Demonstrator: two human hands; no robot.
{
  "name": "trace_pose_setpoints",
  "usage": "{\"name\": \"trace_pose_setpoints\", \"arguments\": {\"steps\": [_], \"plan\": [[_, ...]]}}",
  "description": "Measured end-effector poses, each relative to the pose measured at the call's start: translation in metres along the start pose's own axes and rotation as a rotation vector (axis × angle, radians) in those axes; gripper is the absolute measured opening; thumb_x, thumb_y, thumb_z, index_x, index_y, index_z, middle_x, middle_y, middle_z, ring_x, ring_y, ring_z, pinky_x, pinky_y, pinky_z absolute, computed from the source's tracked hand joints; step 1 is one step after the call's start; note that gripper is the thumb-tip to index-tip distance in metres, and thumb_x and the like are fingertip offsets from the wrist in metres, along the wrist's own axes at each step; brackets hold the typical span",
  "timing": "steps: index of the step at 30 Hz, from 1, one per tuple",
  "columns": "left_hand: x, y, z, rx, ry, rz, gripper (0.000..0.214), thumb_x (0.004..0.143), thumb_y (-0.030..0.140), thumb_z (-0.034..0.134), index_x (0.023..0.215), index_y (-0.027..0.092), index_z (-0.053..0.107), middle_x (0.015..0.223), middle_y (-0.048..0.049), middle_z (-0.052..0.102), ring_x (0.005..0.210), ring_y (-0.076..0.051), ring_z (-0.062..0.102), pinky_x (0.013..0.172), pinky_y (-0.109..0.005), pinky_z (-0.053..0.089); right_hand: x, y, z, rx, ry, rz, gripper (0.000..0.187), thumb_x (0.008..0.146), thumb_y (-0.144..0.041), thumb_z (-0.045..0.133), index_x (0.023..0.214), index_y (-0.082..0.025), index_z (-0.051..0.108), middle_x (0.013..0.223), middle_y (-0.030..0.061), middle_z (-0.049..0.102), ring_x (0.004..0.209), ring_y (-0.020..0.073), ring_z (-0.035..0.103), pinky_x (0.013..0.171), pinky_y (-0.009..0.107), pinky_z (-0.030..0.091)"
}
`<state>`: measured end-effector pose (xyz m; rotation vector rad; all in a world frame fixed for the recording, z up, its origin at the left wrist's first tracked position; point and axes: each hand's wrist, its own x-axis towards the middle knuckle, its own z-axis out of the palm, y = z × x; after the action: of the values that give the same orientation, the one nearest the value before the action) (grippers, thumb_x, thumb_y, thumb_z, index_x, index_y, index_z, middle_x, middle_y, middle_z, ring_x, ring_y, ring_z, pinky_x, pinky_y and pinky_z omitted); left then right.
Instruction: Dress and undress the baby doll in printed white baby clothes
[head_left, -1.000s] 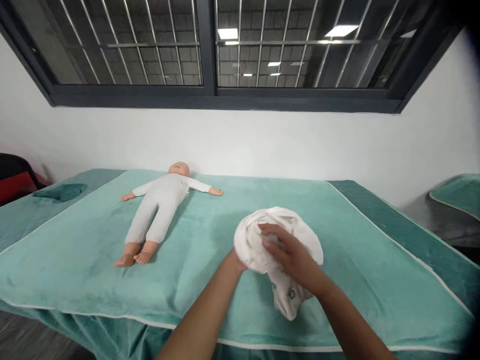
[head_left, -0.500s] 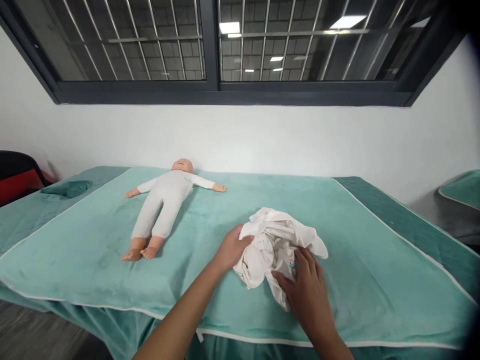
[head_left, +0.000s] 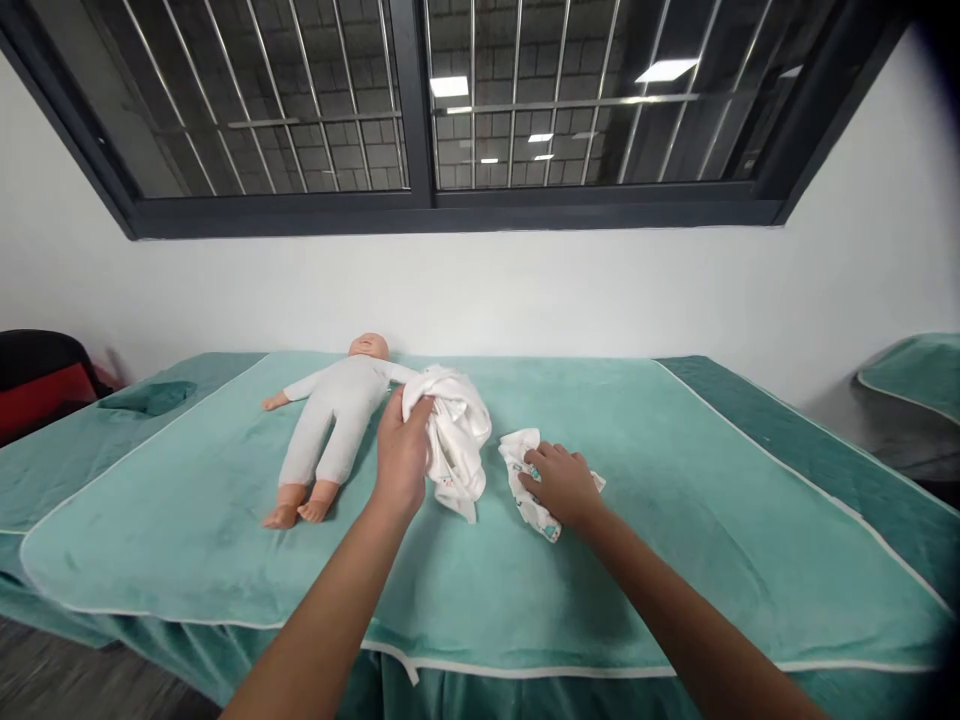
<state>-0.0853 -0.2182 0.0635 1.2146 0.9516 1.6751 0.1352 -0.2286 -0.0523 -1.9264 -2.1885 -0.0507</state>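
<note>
My left hand [head_left: 403, 450] is closed on a bunched white cloth [head_left: 456, 430] with a small print near its lower edge, held up beside the doll. My right hand [head_left: 562, 480] is closed over a smaller white cloth [head_left: 529, 500] with a coloured print, which lies on the green bed cover. The two cloths are apart, and folds hide what kind of piece each one is. A baby doll [head_left: 337, 400] in a white long-sleeved suit lies on its back to the left of my hands. The raised cloth hides the doll's hand on that side.
The green bed cover [head_left: 187, 510] with white piping spreads under everything. Behind it are a white wall [head_left: 600, 290] and a barred window [head_left: 420, 120]. A red and black object [head_left: 45, 385] stands at the far left, and another green padded edge [head_left: 915, 375] shows at the right.
The white bundle has come apart into two cloths. My left hand has lifted the larger one left towards the doll; my right hand stays with the smaller printed one, slightly farther left and away from me.
</note>
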Motion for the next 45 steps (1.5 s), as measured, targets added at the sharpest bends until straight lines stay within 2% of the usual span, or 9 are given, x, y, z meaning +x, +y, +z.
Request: {"name": "trace_pose_setpoints", "arguments": {"steps": [6, 12, 16, 25, 29, 33, 36, 39, 45], "plan": [[-0.004, -0.024, -0.031, 0.115, -0.096, -0.120, 0.039, 0.077, 0.043, 0.069, 0.108, 0.019, 0.066, 0.106, -0.0058, 0.070, 0.097, -0.023, 0.063, 0.084, -0.031, 0.046, -0.035, 0.050, -0.022, 0.000, 0.019, -0.045, 0.017, 0.092, -0.033, 0.050, 0.091, -0.021, 0.062, 0.095, 0.0044, 0.065, 0.087, 0.0187, 0.060, 0.074, 0.029, 0.034], [0.008, -0.030, -0.043, 0.135, -0.078, -0.100, 0.040, 0.077, 0.044, 0.068, 0.109, 0.020, 0.066, 0.105, -0.0042, 0.070, 0.096, -0.023, 0.062, 0.085, -0.031, 0.045, -0.071, 0.176, -0.037, -0.024, 0.064, 0.486, 0.036, 0.093, -0.051, 0.043, 0.103, -0.022, 0.063, 0.110, 0.0090, 0.065, 0.090, 0.0240, 0.063, 0.064, 0.030, 0.036], [0.003, -0.044, -0.026, 0.135, -0.009, -0.104, 0.034, 0.078, 0.041, 0.066, 0.103, 0.019, 0.066, 0.099, -0.0035, 0.068, 0.091, -0.021, 0.061, 0.082, -0.030, 0.046, -0.088, 0.198, -0.024, -0.109, -0.001, 0.539, 0.040, 0.095, -0.051, 0.037, 0.102, -0.021, 0.063, 0.110, 0.0111, 0.066, 0.087, 0.0258, 0.064, 0.062, 0.031, 0.035], [-0.015, -0.023, 0.008, 0.033, -0.182, -0.142, 0.029, 0.079, 0.036, 0.065, 0.103, 0.020, 0.066, 0.094, -0.0018, 0.068, 0.083, -0.017, 0.060, 0.073, -0.025, 0.045, -0.078, 0.157, -0.041, -0.038, 0.145, 0.421, 0.035, 0.093, -0.045, 0.042, 0.104, -0.023, 0.066, 0.106, 0.0082, 0.065, 0.089, 0.0219, 0.062, 0.067, 0.030, 0.037], [-0.015, -0.004, 0.005, 0.008, -0.278, -0.155, 0.034, 0.078, 0.036, 0.067, 0.107, 0.019, 0.066, 0.093, -0.0026, 0.068, 0.080, -0.017, 0.061, 0.071, -0.025, 0.044, -0.075, 0.149, -0.033, -0.149, -0.061, 0.328, 0.033, 0.094, -0.041, 0.041, 0.106, -0.021, 0.064, 0.106, 0.0120, 0.064, 0.101, 0.0277, 0.059, 0.076, 0.036, 0.039], [-0.012, 0.000, -0.004, 0.156, -0.327, -0.154, 0.030, 0.079, 0.033, 0.065, 0.105, 0.019, 0.069, 0.091, -0.0021, 0.068, 0.083, -0.018, 0.060, 0.073, -0.026, 0.044, -0.061, 0.141, -0.059, -0.179, -0.228, 0.302, 0.041, 0.087, -0.054, 0.052, 0.112, -0.024, 0.066, 0.113, 0.0140, 0.063, 0.106, 0.0358, 0.059, 0.087, 0.050, 0.039], [-0.011, 0.000, -0.004, 0.201, -0.328, -0.159, 0.029, 0.080, 0.031, 0.062, 0.105, 0.020, 0.070, 0.093, -0.0026, 0.069, 0.084, -0.019, 0.061, 0.073, -0.027, 0.044, -0.043, 0.100, -0.087, -0.035, -0.095, 0.160, 0.045, 0.085, -0.051, 0.057, 0.118, -0.021, 0.063, 0.125, 0.0150, 0.060, 0.110, 0.0336, 0.059, 0.093, 0.047, 0.041], [-0.012, 0.010, 0.004, 0.249, -0.420, -0.161, 0.030, 0.080, 0.028, 0.060, 0.106, 0.021, 0.070, 0.094, -0.0027, 0.070, 0.084, -0.021, 0.062, 0.072, -0.028, 0.045, -0.025, 0.035, -0.104, 0.423, 0.047, -0.109, 0.047, 0.088, -0.052, 0.056, 0.128, -0.026, 0.054, 0.132, 0.0072, 0.058, 0.118, 0.0243, 0.056, 0.098, 0.036, 0.044], [-0.017, 0.051, 0.015, 0.437, -0.441, 0.067, 0.031, 0.083, 0.027, 0.058, 0.113, 0.025, 0.066, 0.111, -0.0018, 0.068, 0.101, -0.022, 0.062, 0.082, -0.029, 0.048, -0.005, -0.050, -0.122, 0.719, 0.211, -0.228, 0.035, 0.092, -0.033, 0.052, 0.126, -0.026, 0.055, 0.121, 0.0030, 0.064, 0.104, 0.0190, 0.060, 0.090, 0.033, 0.047]]}}
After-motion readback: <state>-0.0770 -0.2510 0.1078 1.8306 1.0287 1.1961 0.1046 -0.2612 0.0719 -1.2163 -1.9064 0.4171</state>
